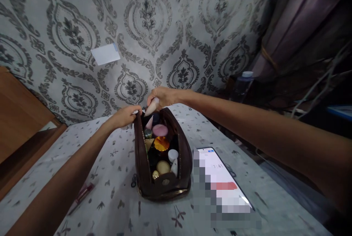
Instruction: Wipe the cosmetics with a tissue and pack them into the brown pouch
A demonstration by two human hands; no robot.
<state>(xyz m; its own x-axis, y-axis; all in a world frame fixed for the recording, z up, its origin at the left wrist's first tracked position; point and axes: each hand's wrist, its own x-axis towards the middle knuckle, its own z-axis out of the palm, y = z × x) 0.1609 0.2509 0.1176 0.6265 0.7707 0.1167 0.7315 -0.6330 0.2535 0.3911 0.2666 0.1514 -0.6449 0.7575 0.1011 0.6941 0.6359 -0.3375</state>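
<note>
Nearest the camera, the bare forearms: left forearm (68, 175) from the lower left, right forearm (247, 122) from the right edge. At centre, the right hand (163, 96) is closed around a pale tube (151, 107), tilted over the bag's far end! The left hand (123, 117) pinches the rim, fingers drawn together. And the brown bag (186, 155), centre frame, gapes wide: pink round item (160, 130), amber lid (161, 143), white cap (173, 155) inside. Just right of it, a lit phone (224, 177), partly pixelated; lower left, a reddish tube (84, 193); upper left, a white card (106, 54).
</note>
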